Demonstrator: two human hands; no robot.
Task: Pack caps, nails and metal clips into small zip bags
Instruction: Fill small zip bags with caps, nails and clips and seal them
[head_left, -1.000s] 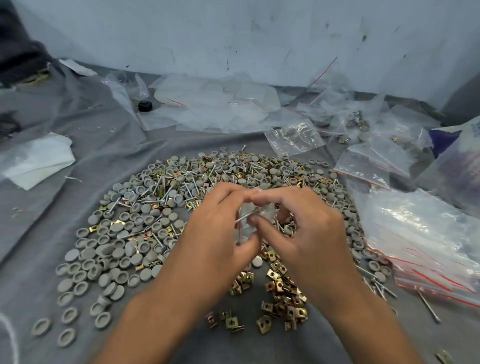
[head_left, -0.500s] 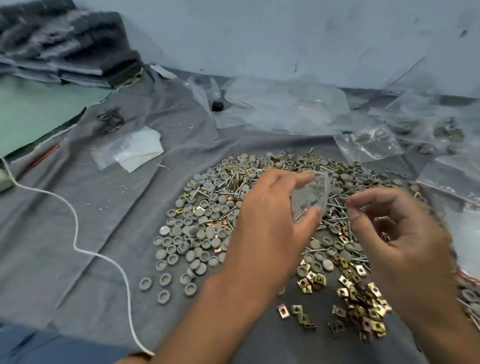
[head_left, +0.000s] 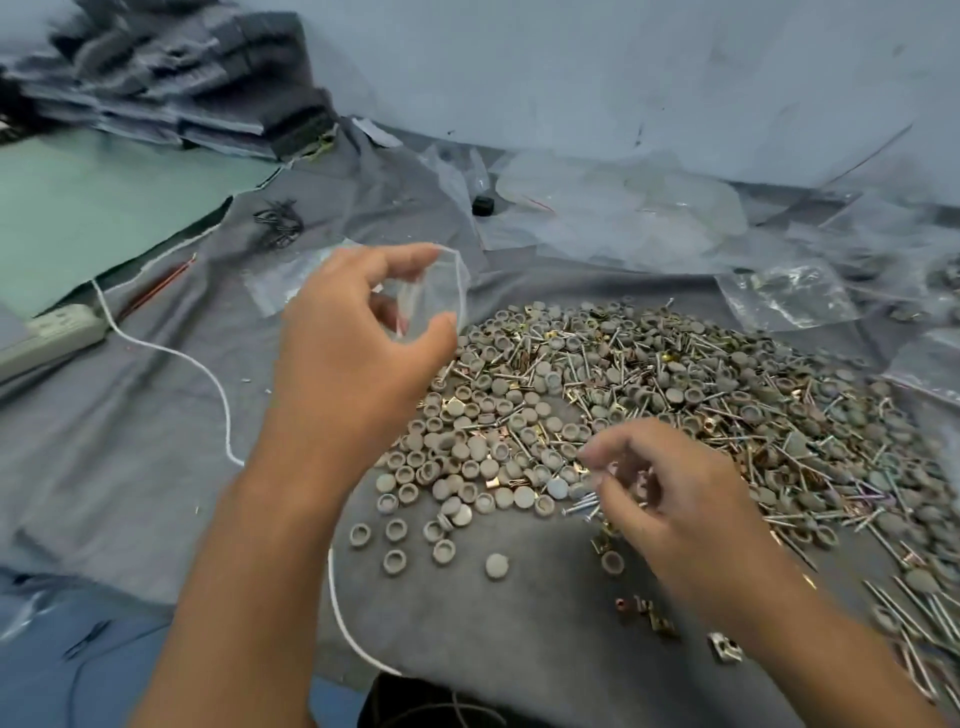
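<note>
A broad pile of grey round caps (head_left: 467, 457), silver nails (head_left: 691, 358) and gold metal clips (head_left: 652, 621) lies mixed on a grey cloth (head_left: 156, 415). My left hand (head_left: 348, 353) is raised left of the pile and pinches a small clear zip bag (head_left: 439, 291) between thumb and fingertips. My right hand (head_left: 670, 493) is low over the pile's near edge, its fingers curled. Its thumb and forefinger pinch a few nails (head_left: 582, 506) that stick out to the left. What the bag holds is too blurred to tell.
Empty clear bags (head_left: 623, 208) lie along the back wall, and filled bags (head_left: 789, 296) sit at the right. A power strip (head_left: 52, 332) and white cord (head_left: 208, 374) lie at the left, beside a green surface (head_left: 78, 208). Folded grey fabric (head_left: 182, 88) is stacked at back left.
The hands have come apart. My left hand has carried the bag up and to the left, and my right hand has dropped onto the pile. The camera has swung left.
</note>
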